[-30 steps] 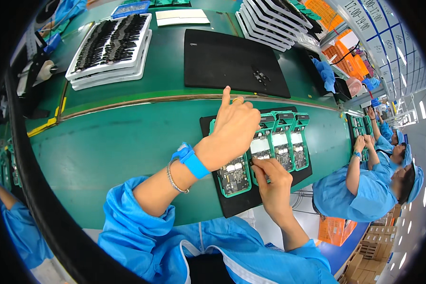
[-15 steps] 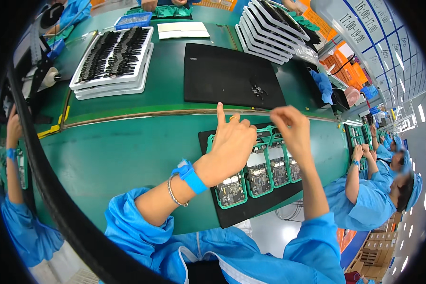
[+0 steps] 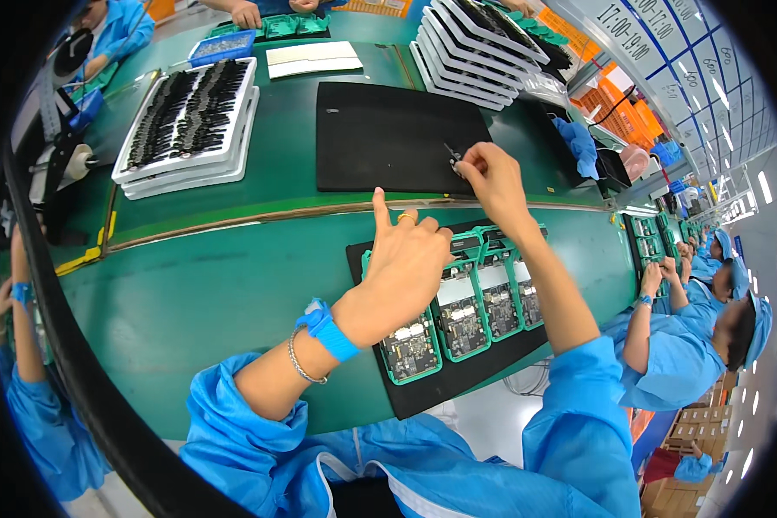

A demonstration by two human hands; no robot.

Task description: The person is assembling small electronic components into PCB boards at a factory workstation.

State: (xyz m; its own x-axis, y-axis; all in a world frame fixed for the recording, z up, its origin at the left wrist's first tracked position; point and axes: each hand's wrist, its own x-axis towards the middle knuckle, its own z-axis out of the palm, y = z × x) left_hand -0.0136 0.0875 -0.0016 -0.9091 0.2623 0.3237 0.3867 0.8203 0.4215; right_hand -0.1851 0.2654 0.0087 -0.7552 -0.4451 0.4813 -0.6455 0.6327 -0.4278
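Note:
Several green frames (image 3: 413, 377) with circuit boards (image 3: 464, 325) in them lie side by side in front of me. Over the upper end of the leftmost frame is my left hand (image 3: 406, 268), its index finger stretched forward and the other fingers curled down. The thumb and whatever those fingers hold are hidden. My right hand (image 3: 496, 186) reaches past the frames to the far black mat (image 3: 380, 138). Its thumb and index finger come together at a few small dark parts (image 3: 451, 157) there; what is between the fingertips is too small to make out.
White trays (image 3: 229, 168) of black parts are stacked at the far left, and a taller tray stack (image 3: 462, 73) stands at the far right. A ledge (image 3: 276, 216) crosses the green table. White sheets (image 3: 315, 60) lie at the back. Co-workers (image 3: 678, 345) sit along the right.
My right hand has moved forward from above the frames to the small parts on the far mat. The left hand stays over the leftmost frame. The whole view has shifted slightly.

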